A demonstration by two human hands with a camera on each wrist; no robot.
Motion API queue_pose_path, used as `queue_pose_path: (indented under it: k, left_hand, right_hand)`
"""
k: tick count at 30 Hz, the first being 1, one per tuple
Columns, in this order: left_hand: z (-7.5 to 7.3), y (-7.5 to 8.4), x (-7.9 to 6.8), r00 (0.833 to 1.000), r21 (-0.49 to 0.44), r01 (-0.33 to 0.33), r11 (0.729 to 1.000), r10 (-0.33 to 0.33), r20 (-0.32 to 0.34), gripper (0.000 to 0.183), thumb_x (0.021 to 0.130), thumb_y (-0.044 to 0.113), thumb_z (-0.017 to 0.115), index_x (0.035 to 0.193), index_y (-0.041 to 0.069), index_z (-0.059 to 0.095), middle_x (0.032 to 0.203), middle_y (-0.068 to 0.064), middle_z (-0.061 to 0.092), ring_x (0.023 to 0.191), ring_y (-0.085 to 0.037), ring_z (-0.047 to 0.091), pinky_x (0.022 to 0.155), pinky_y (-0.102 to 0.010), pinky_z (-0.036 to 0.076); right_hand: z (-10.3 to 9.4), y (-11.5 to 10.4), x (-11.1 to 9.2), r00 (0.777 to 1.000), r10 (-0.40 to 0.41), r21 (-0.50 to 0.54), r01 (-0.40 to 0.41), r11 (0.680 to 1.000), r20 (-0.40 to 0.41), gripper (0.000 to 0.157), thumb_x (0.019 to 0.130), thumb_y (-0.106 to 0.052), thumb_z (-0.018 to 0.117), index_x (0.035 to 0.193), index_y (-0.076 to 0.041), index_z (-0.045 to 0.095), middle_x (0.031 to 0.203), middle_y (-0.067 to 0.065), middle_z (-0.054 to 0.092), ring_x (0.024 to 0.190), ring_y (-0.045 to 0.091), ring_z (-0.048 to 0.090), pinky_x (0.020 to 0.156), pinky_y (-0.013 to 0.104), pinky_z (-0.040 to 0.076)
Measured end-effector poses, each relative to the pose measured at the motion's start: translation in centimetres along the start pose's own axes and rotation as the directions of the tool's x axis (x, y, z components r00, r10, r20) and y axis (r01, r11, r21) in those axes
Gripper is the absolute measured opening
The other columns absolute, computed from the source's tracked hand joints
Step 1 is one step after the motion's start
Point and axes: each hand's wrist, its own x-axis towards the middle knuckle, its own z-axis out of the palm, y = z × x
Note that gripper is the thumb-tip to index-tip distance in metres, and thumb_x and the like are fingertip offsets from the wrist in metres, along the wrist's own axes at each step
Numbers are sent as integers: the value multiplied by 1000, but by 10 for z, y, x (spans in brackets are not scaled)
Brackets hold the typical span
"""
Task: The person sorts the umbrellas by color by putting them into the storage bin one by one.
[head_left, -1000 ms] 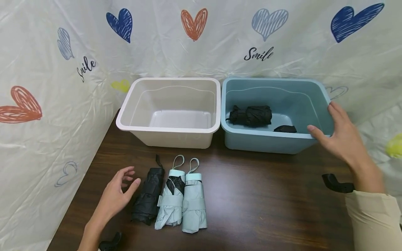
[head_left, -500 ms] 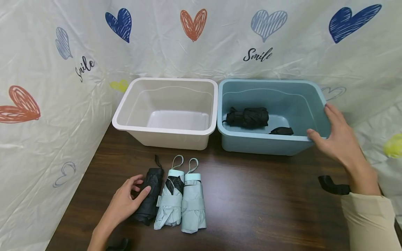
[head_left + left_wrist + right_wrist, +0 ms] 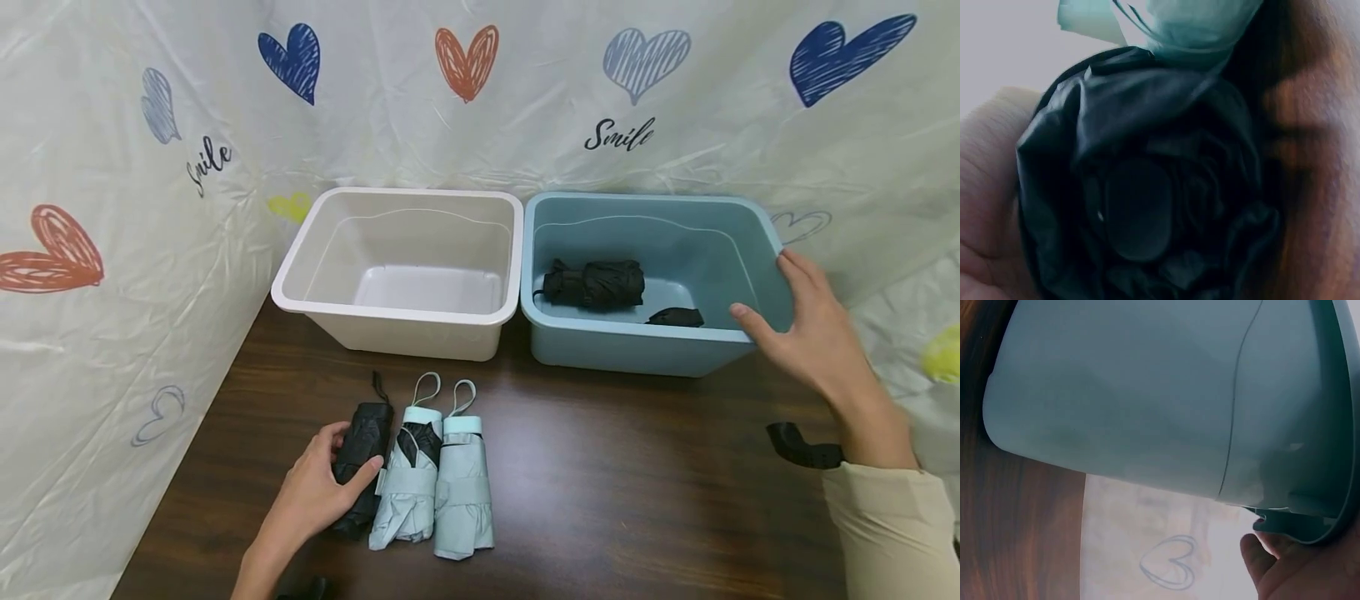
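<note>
My left hand [image 3: 318, 492] grips a black folded umbrella [image 3: 367, 437] on the table, fingers along its left side and thumb on its right. Its rounded end fills the left wrist view, with the palm [image 3: 985, 206] against it. Beside it lie two pale mint folded umbrellas, one with a black patch [image 3: 408, 492] and one plain [image 3: 463, 500], wrist loops pointing away. My right hand [image 3: 817, 333] holds the right-hand rim of a blue bin [image 3: 615, 354]. From the right wrist, curled fingers [image 3: 1257, 556] show under the rim. Inside lie a black folded umbrella [image 3: 600, 285] and another black item [image 3: 677, 317], mostly hidden by the front wall.
A white bin [image 3: 420, 329] stands immediately left of the blue one. Behind both hangs a white sheet [image 3: 525, 100] printed with hearts, which also runs down the left side. Dark wood tabletop [image 3: 615, 475] extends in front of the bins.
My left hand has moved right, from beside the black umbrella onto it, its thumb now on the far side. The right hand has stayed on the blue bin's rim.
</note>
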Motion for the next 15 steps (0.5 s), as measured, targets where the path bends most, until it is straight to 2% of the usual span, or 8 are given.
queue_pose_path:
  k: [4,7,11,15]
  left_hand:
    - [-1,3,0,999,23,43,999,-43,13,80,95,53,72,152,6,44,133,-24,61,106,-34,66,82,-50,57]
    - [1,5,2,996,28,80,996,-81,23,75,96,48,72,152,7,44,131,-24,62,103,-32,66,76,-44,54]
    - [2,8,3,994,49,105,993,-106,23,79,94,50,73,150,3,44,130,-27,63,102,-35,67,75,-45,54]
    - [3,13,3,994,69,111,991,-112,11,86,91,53,76,148,-3,43,124,-28,64,94,-33,67,71,-44,53]
  right_hand:
    - [0,2,0,1000,-6,9,6,1000,12,89,102,-38,61,171,-8,13,179,20,10,159,56,18,123,79,15]
    - [-1,3,0,1000,-5,15,5,1000,22,88,102,-37,61,171,-9,13,179,19,9,159,57,16,123,80,14]
    - [-1,3,0,1000,0,16,0,1000,30,89,102,-38,60,171,-9,12,179,18,8,159,58,15,122,81,14]
    - [-1,2,1,1000,8,1,-8,1000,29,90,102,-40,60,171,-9,11,179,18,7,159,57,16,122,81,15]
